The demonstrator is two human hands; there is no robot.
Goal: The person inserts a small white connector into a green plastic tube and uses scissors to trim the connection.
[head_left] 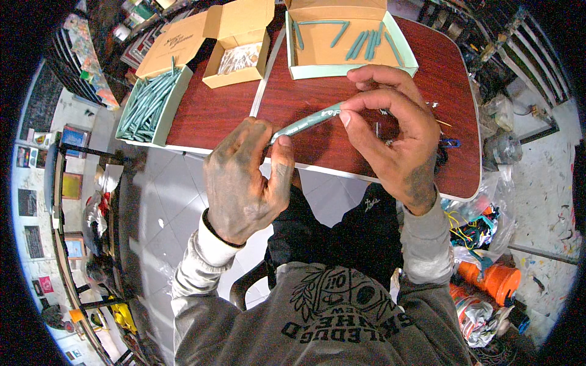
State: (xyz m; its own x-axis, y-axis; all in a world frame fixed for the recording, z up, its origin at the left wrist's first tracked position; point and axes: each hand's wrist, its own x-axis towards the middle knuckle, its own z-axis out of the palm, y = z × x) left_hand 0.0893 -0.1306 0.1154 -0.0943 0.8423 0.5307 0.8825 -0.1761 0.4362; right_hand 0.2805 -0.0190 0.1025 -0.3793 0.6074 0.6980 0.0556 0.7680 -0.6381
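A teal pen (308, 124) with pale print is held at a slant above the table's near edge. My left hand (244, 177) closes on its lower left end, thumb along it. My right hand (397, 131) pinches its upper right end between thumb and index finger, the other fingers curled loosely. The pen's two ends are partly hidden by my fingertips. Beyond the hands, an open mint-edged box (317, 72) has several teal pens (366, 45) lying in it.
On the dark red table (201, 116), a box (166, 131) at the left is heaped with teal pens. Between the boxes, a cardboard box (226, 79) holds small clear and white pieces. A blue item (450, 143) lies at the right. An orange cylinder (488, 280) stands beside the table.
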